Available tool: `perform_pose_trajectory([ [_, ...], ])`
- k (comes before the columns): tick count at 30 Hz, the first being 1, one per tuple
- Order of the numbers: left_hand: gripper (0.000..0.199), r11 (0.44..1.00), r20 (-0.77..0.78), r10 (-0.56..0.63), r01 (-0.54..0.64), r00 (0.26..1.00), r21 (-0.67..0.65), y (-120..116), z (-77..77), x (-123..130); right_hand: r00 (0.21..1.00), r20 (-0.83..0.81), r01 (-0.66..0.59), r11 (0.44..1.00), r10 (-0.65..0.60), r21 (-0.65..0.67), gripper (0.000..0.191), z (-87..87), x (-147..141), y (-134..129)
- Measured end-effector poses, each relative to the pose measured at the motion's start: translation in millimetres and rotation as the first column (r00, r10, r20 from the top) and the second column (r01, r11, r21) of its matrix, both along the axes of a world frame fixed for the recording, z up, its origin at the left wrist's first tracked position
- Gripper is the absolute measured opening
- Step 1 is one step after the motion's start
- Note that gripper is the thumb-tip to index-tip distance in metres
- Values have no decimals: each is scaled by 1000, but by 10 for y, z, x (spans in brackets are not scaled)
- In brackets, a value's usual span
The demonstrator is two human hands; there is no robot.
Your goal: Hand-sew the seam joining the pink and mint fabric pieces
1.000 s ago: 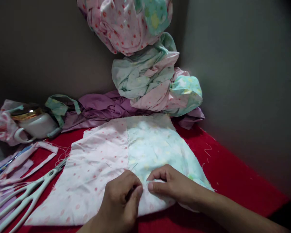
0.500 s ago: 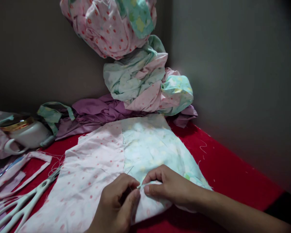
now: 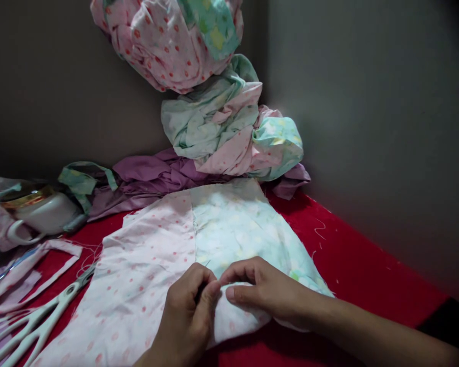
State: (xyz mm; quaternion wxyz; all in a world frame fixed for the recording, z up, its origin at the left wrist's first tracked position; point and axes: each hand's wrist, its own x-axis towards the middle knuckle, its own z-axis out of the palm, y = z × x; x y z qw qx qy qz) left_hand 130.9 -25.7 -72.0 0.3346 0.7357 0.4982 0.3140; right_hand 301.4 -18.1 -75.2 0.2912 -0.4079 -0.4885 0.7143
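A pieced cloth, pink with red dots on the left [image 3: 145, 255] and pale green on the right [image 3: 237, 224], lies over the red surface. At its near folded edge my right hand [image 3: 258, 288] pinches the fabric between thumb and fingers. My left hand [image 3: 193, 300] is closed right beside it, thumb against index finger, nearly touching the right fingertips. A thin needle-like tip [image 3: 207, 263] shows just above my left fingers; what lies inside that pinch is hidden.
White-handled scissors [image 3: 55, 308] lie at the left among fabric strips [image 3: 57, 265]. Behind them stands a white cup [image 3: 48, 211]. Purple cloth [image 3: 156, 173] and bundled printed fabric [image 3: 222, 127] are piled against the wall. The red surface [image 3: 352, 265] extends to the right.
My left hand has shifted slightly up, its fingertips now nearer my right ones. Less of the thin needle-like object shows above it. The view has moved a little.
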Motion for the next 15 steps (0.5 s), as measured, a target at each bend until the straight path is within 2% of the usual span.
perform_pose_trajectory([
  [3, 26, 998, 10, 34, -34, 999, -60, -6, -10, -3, 999, 36, -5, 1000, 4, 22, 12, -27, 1, 4],
  [7, 26, 996, 21, 19, -17, 1000, -84, 3, -6, 21, 989, 148, 8, 997, -19, 74, 12, -29, -13, 6],
  [11, 26, 996, 18, 35, -33, 999, -81, 8, 117, 10, 977, 208, 33, 999, -40, 39, 11, -10, -37, 1],
  [13, 22, 994, 6, 105, -104, 994, -43, -5, 235, -117, 974, 222, 48, 999, -50, 17, 11, 2, -46, 1],
  [15, 16, 971, -23, 239, -238, 971, 38, -29, 360, -405, 971, 232, 52, 999, -50, -1, 11, 23, -51, -2],
])
